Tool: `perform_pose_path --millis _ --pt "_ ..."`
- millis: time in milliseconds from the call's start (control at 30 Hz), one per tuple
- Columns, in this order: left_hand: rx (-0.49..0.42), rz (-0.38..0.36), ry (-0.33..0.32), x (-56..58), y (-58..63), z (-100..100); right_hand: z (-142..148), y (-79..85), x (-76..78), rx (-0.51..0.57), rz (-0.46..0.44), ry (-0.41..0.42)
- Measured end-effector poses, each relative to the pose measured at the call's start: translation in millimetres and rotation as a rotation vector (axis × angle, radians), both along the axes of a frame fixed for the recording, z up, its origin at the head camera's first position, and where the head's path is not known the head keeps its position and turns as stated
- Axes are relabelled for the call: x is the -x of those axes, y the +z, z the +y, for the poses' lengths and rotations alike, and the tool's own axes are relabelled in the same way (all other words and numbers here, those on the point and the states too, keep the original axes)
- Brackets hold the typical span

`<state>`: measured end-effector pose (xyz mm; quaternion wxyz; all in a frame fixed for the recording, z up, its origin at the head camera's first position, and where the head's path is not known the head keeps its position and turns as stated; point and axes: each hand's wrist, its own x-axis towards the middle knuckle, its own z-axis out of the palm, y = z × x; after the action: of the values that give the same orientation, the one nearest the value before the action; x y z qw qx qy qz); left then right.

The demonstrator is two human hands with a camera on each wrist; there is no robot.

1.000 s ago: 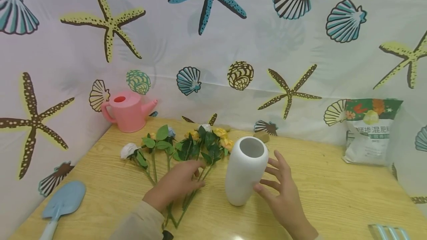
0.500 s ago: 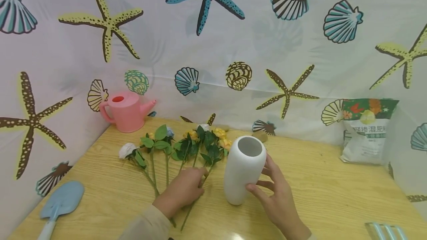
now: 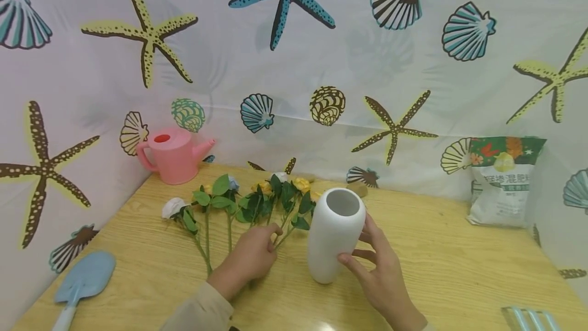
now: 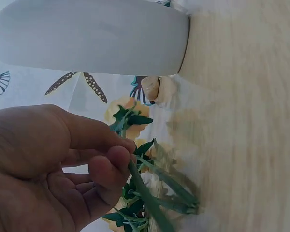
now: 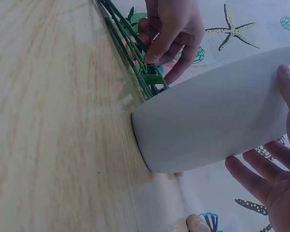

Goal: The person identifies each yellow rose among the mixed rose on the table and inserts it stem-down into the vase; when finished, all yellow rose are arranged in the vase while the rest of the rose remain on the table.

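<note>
White cloth (image 3: 294, 73) printed with starfish (image 3: 149, 34) and shells (image 3: 467, 32) hangs behind the wood-grained table (image 3: 432, 254). A bright reflection (image 3: 326, 326) shows on the table's near side.

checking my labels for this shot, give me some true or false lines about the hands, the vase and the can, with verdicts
1. The left hand pinches a green stem. True.
2. The right hand touches the vase. True.
3. The vase lies on its side. False: it stands upright.
4. The can is pink. True.
5. In the head view, the can is right of the vase. False: it is left of it.
</note>
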<state>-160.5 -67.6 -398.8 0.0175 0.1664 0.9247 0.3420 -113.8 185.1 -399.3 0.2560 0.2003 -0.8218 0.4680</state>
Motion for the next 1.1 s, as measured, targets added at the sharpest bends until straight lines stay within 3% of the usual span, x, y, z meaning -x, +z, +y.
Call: perform_pose_path --millis 300,500,633,900,1100 --pt "-0.183 -0.102 0.062 3.2 8.8 -2.5 -0.6 0.4 2.4 -0.01 0.034 0.005" --pt "-0.447 -0.266 0.115 4.1 15.6 -1.0 -1.1 1.2 1.8 -0.012 0.035 0.009" --pt "-0.626 -0.311 0.176 5.1 19.3 0.5 -1.1 1.0 1.2 -0.02 0.035 0.006" --pt "-0.984 -0.339 0.277 5.2 33.2 0.7 -1.5 1.2 0.1 -0.033 0.045 0.001" --pt "-1.212 -0.265 0.321 -3.2 53.9 -2.2 -1.9 0.1 0.0 -0.023 0.055 0.006"
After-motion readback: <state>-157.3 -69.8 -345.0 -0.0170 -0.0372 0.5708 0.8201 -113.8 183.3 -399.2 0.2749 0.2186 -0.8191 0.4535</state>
